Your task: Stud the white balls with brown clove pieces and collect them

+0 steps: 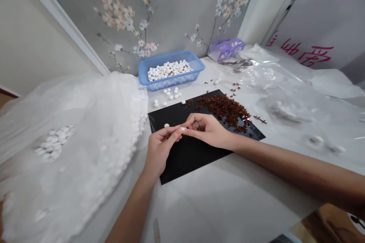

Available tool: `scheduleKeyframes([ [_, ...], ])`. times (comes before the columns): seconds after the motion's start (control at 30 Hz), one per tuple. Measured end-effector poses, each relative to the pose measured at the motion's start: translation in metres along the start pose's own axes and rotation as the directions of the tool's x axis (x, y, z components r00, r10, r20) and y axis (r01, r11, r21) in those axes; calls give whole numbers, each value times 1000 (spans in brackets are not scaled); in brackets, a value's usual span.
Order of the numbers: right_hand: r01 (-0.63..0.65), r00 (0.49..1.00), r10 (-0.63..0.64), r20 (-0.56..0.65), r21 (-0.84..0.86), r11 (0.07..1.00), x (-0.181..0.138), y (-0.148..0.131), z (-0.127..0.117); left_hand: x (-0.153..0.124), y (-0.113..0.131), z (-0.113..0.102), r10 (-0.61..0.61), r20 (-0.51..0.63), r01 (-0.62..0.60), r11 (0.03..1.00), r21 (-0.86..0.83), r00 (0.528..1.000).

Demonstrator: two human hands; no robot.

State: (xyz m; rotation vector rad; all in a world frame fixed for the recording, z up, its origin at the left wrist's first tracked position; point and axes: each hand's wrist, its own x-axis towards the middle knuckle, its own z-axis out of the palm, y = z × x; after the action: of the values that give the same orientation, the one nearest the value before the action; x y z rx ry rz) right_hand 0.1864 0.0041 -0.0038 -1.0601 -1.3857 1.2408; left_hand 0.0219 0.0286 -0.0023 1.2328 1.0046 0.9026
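Observation:
Over a black sheet (194,155) on the white table, my left hand (161,150) and my right hand (207,129) meet fingertip to fingertip. Between those fingertips sits a small white ball (183,128), pinched from both sides. One loose white ball (167,125) lies on the sheet just left of my fingers. A heap of small dark red-brown pieces (225,108) covers the sheet's far right part, beside my right hand. Whether my right hand also holds one of those pieces is hidden by its curled fingers.
A blue basket (199,69) of white balls stands at the back by the floral wall, with several loose balls (171,94) before it. A big clear bag of white balls (71,152) fills the left. Crumpled clear plastic (285,91) and a purple tissue pack (225,48) lie right.

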Motion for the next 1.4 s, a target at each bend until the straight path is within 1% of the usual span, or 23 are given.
scheduleKeyframes([
  [0.1,-9,999,8,45,35,999,1,3,-2,0,0,0,-9,-3,9,1000,-6,1000],
  [0.17,7,998,-9,63,17,1000,1,3,-4,0,-1,0,-9,8,9,1000,3,1000],
  [0.23,37,996,-33,89,-48,998,2,-1,-8,0,-2,-1,0,21,-1,1000,20,1000],
  [0.3,77,986,-54,161,-142,987,5,-11,-16,1,-2,-1,23,20,-23,999,40,1000],
  [0.37,95,967,-33,253,-237,967,12,-22,-31,1,-3,1,60,-11,-60,996,60,998],
  [0.4,80,963,0,269,-284,956,16,-27,-41,1,-3,2,81,-35,-79,995,69,996],
  [0.43,55,969,31,244,-340,939,22,-30,-53,1,-2,3,101,-62,-96,992,77,993],
  [0.47,12,988,55,143,-427,904,28,-32,-67,1,-2,4,117,-85,-110,990,89,989],
  [0.5,-39,999,45,-2,-529,848,35,-32,-82,0,-1,6,130,-98,-119,987,105,987],
  [0.53,-109,987,9,-159,-633,767,43,-31,-97,0,-1,7,136,-100,-123,985,124,986],
  [0.57,-219,951,-21,-310,-717,661,50,-28,-112,0,0,7,138,-101,-123,982,145,985],
  [0.6,-343,897,-46,-439,-760,552,57,-25,-126,-1,0,8,138,-102,-120,979,165,985],
  [0.63,-398,865,-67,-497,-761,513,63,-21,-137,-1,0,8,137,-103,-117,976,182,985],
  [0.7,-459,830,-85,-552,-761,458,72,-14,-153,-1,-1,7,136,-97,-114,971,211,986],
  [0.77,-493,822,-63,-566,-763,419,78,-11,-159,-1,-2,7,140,-75,-119,965,235,987],
  [0.87,-528,819,-23,-574,-768,363,81,-8,-158,-1,-3,6,140,-38,-127,962,243,989],
  [1.0,-531,825,-15,-564,-786,317,83,-7,-156,-1,-4,7,144,-25,-133,957,258,989],
  [1.13,-512,835,-46,-548,-805,300,81,-10,-149,-2,-5,9,151,-43,-128,932,339,988],
  [1.23,-426,857,-144,-495,-837,344,70,-18,-125,-3,-6,9,193,-21,-169,903,395,981],
  [1.3,-246,880,-248,-405,-835,492,57,-24,-99,-3,-7,10,239,-11,-209,874,439,971],
  [1.33,-185,885,-258,-388,-801,570,49,-26,-84,-3,-7,10,264,-12,-228,853,469,964],
  [1.37,-149,898,-226,-378,-744,652,41,-28,-70,-3,-7,10,289,-11,-244,828,504,957],
  [1.4,-132,918,-164,-362,-667,733,33,-28,-56,-3,-7,11,313,-5,-260,798,544,950],
])
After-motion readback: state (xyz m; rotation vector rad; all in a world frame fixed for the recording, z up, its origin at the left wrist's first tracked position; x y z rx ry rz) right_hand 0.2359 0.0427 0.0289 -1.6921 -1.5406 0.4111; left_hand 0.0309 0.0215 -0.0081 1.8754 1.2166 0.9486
